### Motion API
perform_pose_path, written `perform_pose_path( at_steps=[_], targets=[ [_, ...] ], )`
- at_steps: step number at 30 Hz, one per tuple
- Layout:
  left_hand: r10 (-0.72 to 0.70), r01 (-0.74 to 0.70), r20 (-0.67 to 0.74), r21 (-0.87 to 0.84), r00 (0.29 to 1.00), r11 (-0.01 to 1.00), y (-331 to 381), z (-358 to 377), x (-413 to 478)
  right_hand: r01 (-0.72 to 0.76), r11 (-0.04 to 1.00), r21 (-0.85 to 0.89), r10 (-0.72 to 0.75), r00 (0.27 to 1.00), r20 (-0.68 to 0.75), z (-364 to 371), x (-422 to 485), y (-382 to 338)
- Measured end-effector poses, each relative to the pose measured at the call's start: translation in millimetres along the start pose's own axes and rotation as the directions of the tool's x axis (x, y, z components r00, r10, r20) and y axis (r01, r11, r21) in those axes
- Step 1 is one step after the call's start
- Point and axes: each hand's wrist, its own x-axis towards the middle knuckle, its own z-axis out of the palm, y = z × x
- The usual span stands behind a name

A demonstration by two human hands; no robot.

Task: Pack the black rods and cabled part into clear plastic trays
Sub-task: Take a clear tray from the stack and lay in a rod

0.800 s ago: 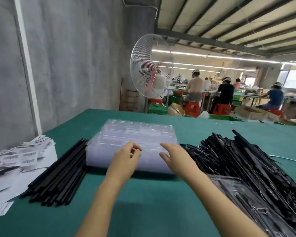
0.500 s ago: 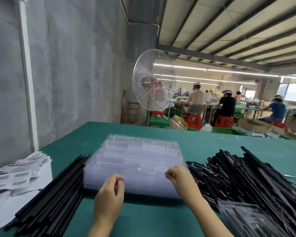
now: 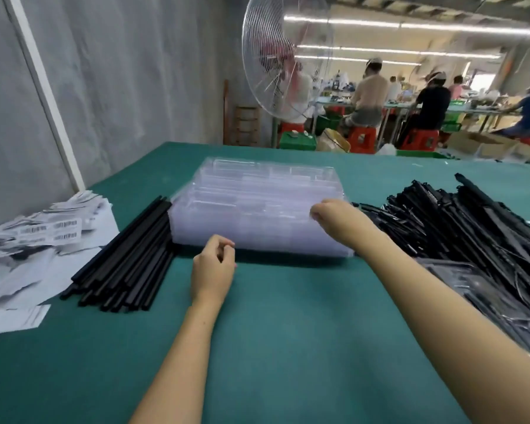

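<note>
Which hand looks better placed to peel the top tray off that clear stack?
Probably the right. The right hand is at the top near corner of the tray stack, fingers curled on its upper edge. The left hand sits curled lower, by the stack's front base.
</note>
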Motion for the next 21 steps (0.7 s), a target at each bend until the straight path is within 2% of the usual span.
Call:
perform_pose_path(
  at_steps=[7, 12, 15, 18, 21],
  targets=[
    [-0.02, 0.02, -0.024, -0.025, 1.0, 1.0, -10, -5, -18, -0.081, 0.996, -0.032, 0.076, 0.989, -0.123, 18, -18, -20],
    [-0.044, 0.04, -0.068, -0.058, 0.997, 0.997, -14, -3, -22, -0.151, 0.989, -0.004, 0.148, 0.976, -0.159, 25, -21, -22],
    [-0.054, 0.05, -0.062, -0.064, 0.997, 0.997, -16, -1, -23, -0.201, 0.979, 0.044, 0.206, 0.944, -0.258, 17, -18, -22],
    [-0.058, 0.052, -0.077, -0.084, 0.995, 0.995, -15, 1, -22, -0.192, 0.981, 0.019, 0.185, 0.909, -0.373, 3, -10, -23],
    [-0.085, 0.074, -0.079, -0.131, 0.993, 0.989, -16, 0, -22, -0.169, 0.984, 0.05, 0.176, 0.91, -0.375, -5, -8, -23]
  ],
)
